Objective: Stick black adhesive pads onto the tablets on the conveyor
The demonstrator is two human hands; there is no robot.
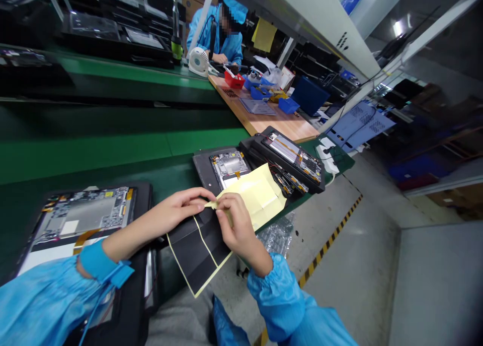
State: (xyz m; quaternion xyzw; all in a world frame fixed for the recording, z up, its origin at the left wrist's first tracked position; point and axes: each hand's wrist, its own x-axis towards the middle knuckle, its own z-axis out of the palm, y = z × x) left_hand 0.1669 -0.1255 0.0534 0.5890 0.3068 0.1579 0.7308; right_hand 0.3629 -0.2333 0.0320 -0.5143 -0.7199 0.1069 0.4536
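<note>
My left hand [177,212] and my right hand [236,227] meet over a black adhesive sheet [199,255] with thin yellow edging, pinching it near the top. A pale yellow backing liner [256,195] is peeling away from it, rising past my right hand. Just beyond lies an opened tablet [230,167] in a black holder, its metal frame exposed. Another tablet body [292,157] with circuit boards sits to its right. Under my left forearm, a third tablet [83,220] lies in a black tray, with amber tape on its frame.
A green workbench [113,149] runs to the left and far ahead, meeting a wooden table [271,119] with red and blue bins. A co-worker [217,36] in a blue smock sits at the far end. Below the bench's edge lie bubble wrap and a striped floor.
</note>
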